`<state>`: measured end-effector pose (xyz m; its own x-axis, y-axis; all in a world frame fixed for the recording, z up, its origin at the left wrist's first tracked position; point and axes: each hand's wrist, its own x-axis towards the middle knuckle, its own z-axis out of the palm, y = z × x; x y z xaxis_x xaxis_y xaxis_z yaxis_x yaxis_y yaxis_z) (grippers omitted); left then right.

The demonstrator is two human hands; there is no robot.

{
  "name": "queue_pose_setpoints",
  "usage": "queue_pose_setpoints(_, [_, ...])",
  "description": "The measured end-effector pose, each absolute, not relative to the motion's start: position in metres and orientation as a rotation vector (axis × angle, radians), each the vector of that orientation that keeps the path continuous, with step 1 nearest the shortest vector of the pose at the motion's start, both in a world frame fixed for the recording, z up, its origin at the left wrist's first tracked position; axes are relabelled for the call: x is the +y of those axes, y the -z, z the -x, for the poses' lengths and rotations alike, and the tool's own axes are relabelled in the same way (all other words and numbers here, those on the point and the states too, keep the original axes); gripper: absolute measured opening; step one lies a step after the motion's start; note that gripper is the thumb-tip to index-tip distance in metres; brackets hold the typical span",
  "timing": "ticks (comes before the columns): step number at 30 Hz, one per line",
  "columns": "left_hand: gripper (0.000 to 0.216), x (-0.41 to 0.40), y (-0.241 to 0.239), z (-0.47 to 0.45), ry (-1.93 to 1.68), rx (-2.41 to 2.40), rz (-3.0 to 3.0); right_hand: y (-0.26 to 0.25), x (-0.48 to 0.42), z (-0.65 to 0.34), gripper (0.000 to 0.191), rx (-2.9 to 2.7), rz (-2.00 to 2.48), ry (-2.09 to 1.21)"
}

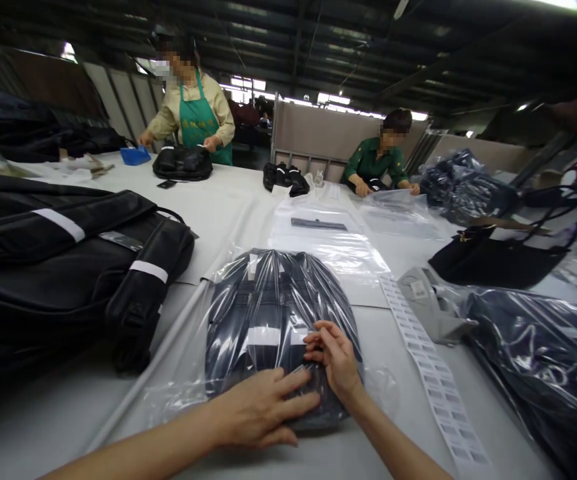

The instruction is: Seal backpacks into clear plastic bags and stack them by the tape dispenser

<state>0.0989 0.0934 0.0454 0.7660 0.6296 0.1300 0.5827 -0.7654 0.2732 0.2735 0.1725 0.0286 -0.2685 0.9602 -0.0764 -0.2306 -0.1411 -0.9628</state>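
Observation:
A dark backpack [238, 303] in a clear plastic bag [178, 393] lies on the table in front of me, the film creased and shiny over it. White bands show through on its straps. My left hand [263, 407] rests on the lower part of the bagged backpack, fingers stretched out and apart. Just above and to the right, my right hand [335, 360] is over the film with its fingertips bent together in a pinch. What is between those fingertips is too small to make out.
Black backpacks [68, 260] are piled at the left. Clear bags [318, 233] lie beyond. On the right are a label strip [428, 367], a grey dispenser [431, 303], a black handbag [498, 257] and another bagged item [543, 353]. Two co-workers [201, 113] handle bags across the table.

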Motion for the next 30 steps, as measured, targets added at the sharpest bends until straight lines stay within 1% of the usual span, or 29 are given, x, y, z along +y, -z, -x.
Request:
queue_pose_setpoints(3, [0.077,0.090,-0.044,-0.105,-0.211,1.028,-2.778,-0.028,0.180,-0.278,0.029,-0.945,0.893,-1.680])
queue_pose_setpoints(5, [0.082,0.091,-0.044,-0.109,-0.160,1.111,-2.744,-0.029,0.183,-0.280,0.029,-0.849,0.866,-1.698])
queue_pose_setpoints(10, [0.078,0.093,-0.039,-0.113,-0.047,1.205,-2.686,-0.031,0.190,-0.288,0.026,-0.615,0.787,-1.770])
queue_pose_setpoints(14, [0.084,0.095,-0.036,-0.113,0.019,1.224,-2.638,-0.032,0.195,-0.294,0.024,-0.484,0.684,-1.808])
queue_pose_setpoints(18, [0.086,0.097,-0.038,-0.114,0.038,1.232,-2.600,-0.035,0.199,-0.301,0.029,-0.457,0.553,-1.797])
queue_pose_setpoints(21, [0.084,0.096,-0.039,-0.114,-0.007,1.249,-2.604,-0.045,0.201,-0.317,0.036,-0.528,0.519,-1.764])
queue_pose_setpoints(22, [0.084,0.095,-0.039,-0.114,-0.023,1.251,-2.608,-0.050,0.199,-0.325,0.037,-0.591,0.536,-1.710])
queue_pose_setpoints(24, [0.086,0.094,-0.038,-0.113,-0.045,1.251,-2.615,-0.061,0.191,-0.340,0.034,-0.859,0.629,-1.490])
queue_pose_setpoints(26, [0.087,0.095,-0.037,-0.113,-0.053,1.248,-2.619,-0.069,0.179,-0.353,0.028,-1.404,0.683,-1.182])
queue_pose_setpoints(28, [0.088,0.095,-0.037,-0.113,-0.047,1.250,-2.625,-0.072,0.167,-0.359,0.023,-2.050,0.626,-0.856])
queue_pose_setpoints(30, [0.088,0.095,-0.038,-0.114,-0.038,1.246,-2.644,-0.066,0.159,-0.360,0.020,-2.452,0.532,-0.575])
